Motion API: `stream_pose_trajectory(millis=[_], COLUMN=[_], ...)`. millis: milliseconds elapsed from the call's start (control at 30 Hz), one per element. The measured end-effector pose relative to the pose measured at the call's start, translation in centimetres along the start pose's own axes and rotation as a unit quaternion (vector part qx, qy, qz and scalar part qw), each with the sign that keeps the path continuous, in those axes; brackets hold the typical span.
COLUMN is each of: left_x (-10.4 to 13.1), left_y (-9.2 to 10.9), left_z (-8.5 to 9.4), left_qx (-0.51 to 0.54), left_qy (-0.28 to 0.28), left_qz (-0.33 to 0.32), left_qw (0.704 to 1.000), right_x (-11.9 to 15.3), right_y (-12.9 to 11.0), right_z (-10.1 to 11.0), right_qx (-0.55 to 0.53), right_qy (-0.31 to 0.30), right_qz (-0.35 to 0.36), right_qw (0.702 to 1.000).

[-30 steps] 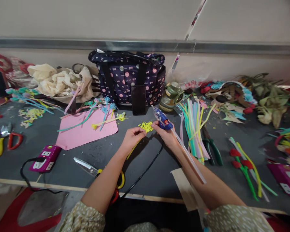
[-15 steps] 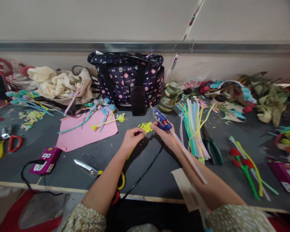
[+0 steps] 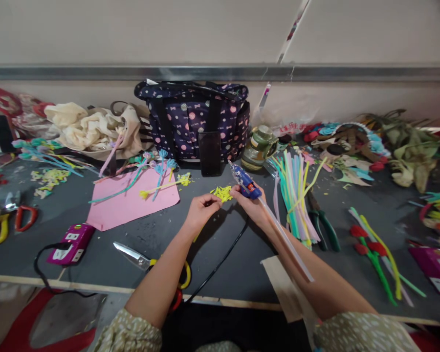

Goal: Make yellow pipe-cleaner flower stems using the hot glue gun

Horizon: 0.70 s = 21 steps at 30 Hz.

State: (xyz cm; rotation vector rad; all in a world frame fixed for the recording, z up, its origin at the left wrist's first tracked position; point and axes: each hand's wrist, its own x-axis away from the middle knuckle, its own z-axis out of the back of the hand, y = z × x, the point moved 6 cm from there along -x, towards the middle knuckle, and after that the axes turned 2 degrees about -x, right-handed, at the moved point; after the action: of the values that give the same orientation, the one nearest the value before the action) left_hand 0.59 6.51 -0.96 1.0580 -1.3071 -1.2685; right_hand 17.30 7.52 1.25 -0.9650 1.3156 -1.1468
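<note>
1. Glue gun (image 3: 246, 182) sits gripped in my right hand (image 3: 254, 205), its clear stick (image 3: 286, 238) angled over my wrist.
2. My left hand (image 3: 202, 212) pinches a yellow stem (image 3: 197, 237), short yellow pieces (image 3: 222, 193) clustered between my separated hands.
3. Scissors (image 3: 135, 257) lie on the grey surface (image 3: 229, 281) nearby.

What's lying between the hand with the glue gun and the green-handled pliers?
In the head view, a bundle of pastel pipe cleaners lies between the right hand, holding the glue gun, and the green-handled pliers.
</note>
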Motion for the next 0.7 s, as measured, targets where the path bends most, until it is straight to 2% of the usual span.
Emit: stream_pose_trajectory(millis=[433, 700], left_x=[0.05, 0.15], left_y=[0.1, 0.35], left_z=[0.03, 0.09], left_qx=[-0.008, 0.059], left_qy=[0.001, -0.001], left_qz=[-0.004, 0.053], left_qw=[1.0, 0.997], right_x=[0.12, 0.5], right_y=[-0.22, -0.93], right_z=[0.0, 0.37], right_qx=[0.011, -0.037], right_qy=[0.002, 0.019], right_qz=[0.01, -0.001], right_qw=[1.0, 0.999])
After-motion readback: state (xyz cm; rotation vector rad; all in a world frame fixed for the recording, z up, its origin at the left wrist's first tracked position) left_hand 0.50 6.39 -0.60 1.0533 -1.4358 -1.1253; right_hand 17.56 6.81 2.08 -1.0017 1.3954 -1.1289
